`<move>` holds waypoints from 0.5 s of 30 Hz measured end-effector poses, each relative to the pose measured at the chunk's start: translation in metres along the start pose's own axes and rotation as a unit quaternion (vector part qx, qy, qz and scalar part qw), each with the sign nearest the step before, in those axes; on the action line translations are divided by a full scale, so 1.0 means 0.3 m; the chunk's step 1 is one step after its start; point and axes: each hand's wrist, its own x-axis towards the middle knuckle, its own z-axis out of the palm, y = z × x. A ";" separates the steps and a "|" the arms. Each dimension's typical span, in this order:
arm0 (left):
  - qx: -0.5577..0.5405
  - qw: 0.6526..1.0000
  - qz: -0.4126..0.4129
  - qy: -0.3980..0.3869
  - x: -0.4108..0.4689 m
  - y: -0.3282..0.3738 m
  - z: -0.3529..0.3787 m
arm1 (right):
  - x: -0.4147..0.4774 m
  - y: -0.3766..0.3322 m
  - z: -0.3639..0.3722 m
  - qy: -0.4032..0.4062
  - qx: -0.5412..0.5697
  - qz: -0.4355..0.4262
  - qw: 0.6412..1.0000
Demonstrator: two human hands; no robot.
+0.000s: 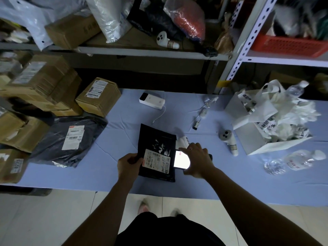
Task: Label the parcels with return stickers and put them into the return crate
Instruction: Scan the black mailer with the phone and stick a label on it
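A small black parcel bag (156, 139) with a white shipping label lies on the blue table (124, 181) in front of me. My left hand (129, 164) grips its lower left edge, thumb on top. My right hand (197, 160) holds a phone (181, 159) with a lit screen just right of the parcel, fingers curled over its top. A white sticker strip (183, 140) pokes out from under the phone and the parcel's right edge.
A larger black parcel (71, 139) and several cardboard boxes (97, 96) crowd the table's left. A white power bank (152, 101), a handheld scanner (229, 141), water bottles (298, 161) and a white box with bags (262, 119) sit farther back and right. Shelves rise behind.
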 end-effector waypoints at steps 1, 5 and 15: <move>-0.001 1.000 0.002 0.001 -0.001 0.003 0.003 | -0.001 0.001 -0.004 -0.001 -0.005 -0.002 1.000; 0.000 1.000 0.002 0.008 0.002 0.011 0.010 | -0.009 0.008 -0.016 0.001 -0.006 -0.007 1.000; -0.035 0.999 -0.007 0.030 0.001 0.033 0.031 | -0.018 0.035 -0.039 0.002 -0.019 -0.016 1.000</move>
